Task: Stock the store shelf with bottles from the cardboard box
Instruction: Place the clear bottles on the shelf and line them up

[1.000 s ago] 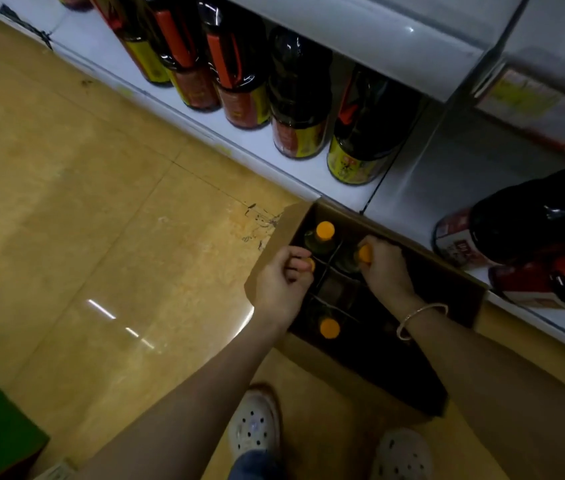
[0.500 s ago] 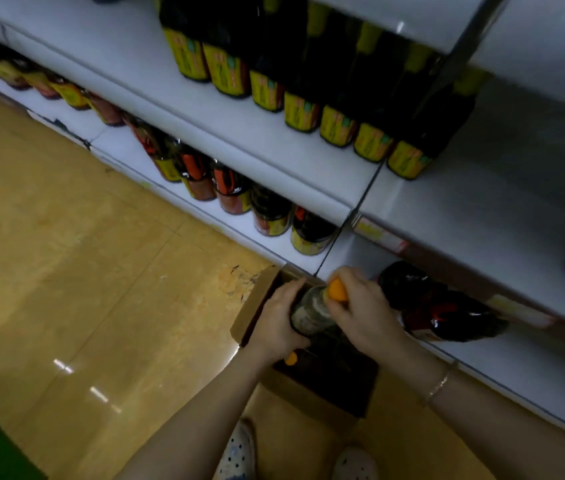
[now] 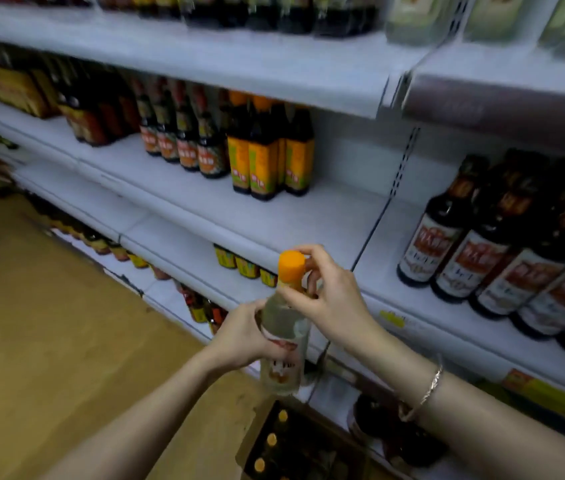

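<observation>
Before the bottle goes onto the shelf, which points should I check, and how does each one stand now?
1. Left hand holds the bottle body: ok.
2. Right hand fingers pinch the neck under the orange cap: ok.
3. Bottle near upright: ok.
4. Free space on the shelf right of the yellow-label bottles: ok.
5. Cap tightly closed: cannot tell.
6. Box below has more bottles: ok.
</observation>
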`<state>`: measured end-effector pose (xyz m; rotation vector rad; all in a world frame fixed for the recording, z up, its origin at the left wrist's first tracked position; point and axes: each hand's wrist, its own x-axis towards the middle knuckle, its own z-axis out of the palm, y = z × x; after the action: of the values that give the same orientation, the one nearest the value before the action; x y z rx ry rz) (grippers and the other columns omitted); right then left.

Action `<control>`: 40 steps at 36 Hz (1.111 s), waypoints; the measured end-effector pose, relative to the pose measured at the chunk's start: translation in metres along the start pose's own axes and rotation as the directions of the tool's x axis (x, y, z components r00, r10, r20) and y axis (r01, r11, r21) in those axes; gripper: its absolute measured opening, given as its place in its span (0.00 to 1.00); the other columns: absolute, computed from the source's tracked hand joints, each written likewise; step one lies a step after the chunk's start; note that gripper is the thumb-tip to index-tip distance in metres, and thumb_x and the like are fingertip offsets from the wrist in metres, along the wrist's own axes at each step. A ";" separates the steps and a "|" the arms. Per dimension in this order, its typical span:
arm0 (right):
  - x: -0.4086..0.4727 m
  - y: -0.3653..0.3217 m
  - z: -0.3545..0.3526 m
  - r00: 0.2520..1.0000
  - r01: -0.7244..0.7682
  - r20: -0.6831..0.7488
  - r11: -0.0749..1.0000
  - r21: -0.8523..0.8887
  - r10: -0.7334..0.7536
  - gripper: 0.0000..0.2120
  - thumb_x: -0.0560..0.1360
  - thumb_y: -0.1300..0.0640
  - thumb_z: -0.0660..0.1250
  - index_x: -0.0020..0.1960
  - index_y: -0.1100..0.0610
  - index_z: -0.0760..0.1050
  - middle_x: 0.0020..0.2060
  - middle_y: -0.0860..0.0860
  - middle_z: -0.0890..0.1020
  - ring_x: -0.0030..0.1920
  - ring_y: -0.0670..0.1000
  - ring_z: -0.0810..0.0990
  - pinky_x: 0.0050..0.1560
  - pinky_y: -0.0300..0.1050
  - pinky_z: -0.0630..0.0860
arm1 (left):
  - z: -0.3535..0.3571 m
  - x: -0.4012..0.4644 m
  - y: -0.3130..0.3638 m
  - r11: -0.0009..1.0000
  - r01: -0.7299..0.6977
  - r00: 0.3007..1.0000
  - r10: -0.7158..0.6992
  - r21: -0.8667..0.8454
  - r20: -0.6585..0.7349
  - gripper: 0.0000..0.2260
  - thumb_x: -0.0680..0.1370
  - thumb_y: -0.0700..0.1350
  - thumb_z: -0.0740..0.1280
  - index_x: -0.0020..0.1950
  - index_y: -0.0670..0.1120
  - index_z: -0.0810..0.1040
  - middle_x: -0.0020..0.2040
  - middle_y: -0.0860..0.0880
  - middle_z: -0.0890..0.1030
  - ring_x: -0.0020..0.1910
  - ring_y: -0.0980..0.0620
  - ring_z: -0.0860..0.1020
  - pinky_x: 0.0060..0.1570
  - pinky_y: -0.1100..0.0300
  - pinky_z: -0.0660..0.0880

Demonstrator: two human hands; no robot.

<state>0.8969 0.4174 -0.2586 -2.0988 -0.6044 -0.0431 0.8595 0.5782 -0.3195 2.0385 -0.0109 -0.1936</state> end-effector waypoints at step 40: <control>0.091 -0.165 -0.332 0.867 -0.097 -0.465 0.976 0.194 0.179 0.28 0.71 0.52 0.73 0.66 0.56 0.64 0.54 0.52 0.78 0.49 0.52 0.77 0.43 0.47 0.74 | -0.021 0.081 0.456 0.865 -0.491 0.851 0.449 -0.106 -0.272 0.21 0.64 0.31 0.76 0.53 0.43 0.77 0.40 0.55 0.78 0.37 0.64 0.75 0.29 0.75 0.72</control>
<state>0.9706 0.2655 0.0835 -1.8649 -0.1466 -0.4099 0.9778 0.3797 0.0830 1.8107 -0.3340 0.3534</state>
